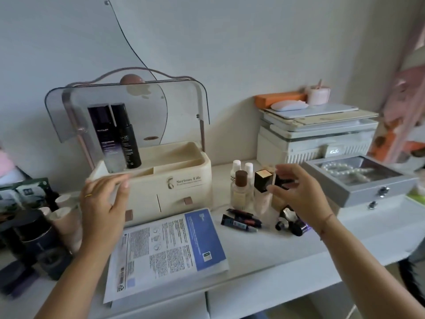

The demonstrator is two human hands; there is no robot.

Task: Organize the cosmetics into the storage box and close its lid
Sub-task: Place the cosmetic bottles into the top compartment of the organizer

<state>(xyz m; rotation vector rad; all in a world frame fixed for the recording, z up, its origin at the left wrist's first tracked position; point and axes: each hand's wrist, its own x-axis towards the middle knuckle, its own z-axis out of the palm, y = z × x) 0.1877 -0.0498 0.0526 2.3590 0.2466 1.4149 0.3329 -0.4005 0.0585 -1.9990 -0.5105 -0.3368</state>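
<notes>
Right hand (296, 192) fingers clamped on a black-capped bottle (281, 181) at 3 o'clock of box (184, 180) — glass, slick, fragile; grip body. Left hand (103, 199) fingers apart on box edge.

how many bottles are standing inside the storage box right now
2: a dark bottle with a clear base at the left end of the storage box, and a black bottle just right of it. Nothing else shows inside.
</notes>
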